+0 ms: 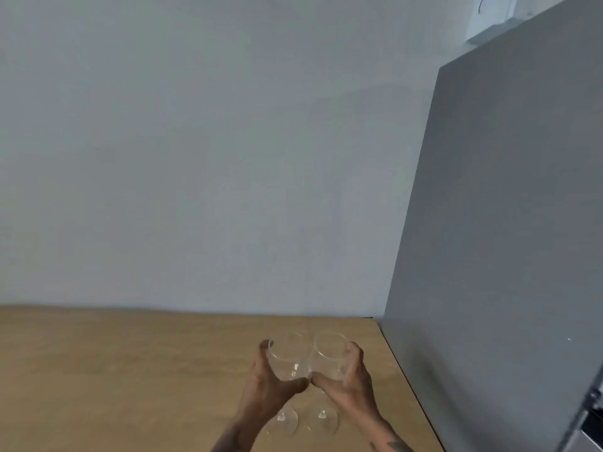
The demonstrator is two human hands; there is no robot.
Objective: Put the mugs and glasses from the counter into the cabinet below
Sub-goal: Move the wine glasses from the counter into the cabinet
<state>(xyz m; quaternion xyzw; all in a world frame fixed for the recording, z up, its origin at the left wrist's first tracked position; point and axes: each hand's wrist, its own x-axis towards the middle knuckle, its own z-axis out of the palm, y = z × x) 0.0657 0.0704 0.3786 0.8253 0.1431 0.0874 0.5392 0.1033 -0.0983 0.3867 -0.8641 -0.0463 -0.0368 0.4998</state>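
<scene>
Two clear stemmed wine glasses stand side by side near the right end of the wooden counter (130, 370). My left hand (267, 386) is wrapped around the bowl of the left glass (287, 357). My right hand (349, 383) grips the bowl of the right glass (329, 353). The two bowls touch each other between my thumbs. Their round feet show below my wrists, at or just above the counter top. The cabinet below is out of view.
A pale wall (195, 158) rises behind the counter. A tall grey panel (505, 239) closes off the counter's right side, close to my right hand. The counter stretches away to the left.
</scene>
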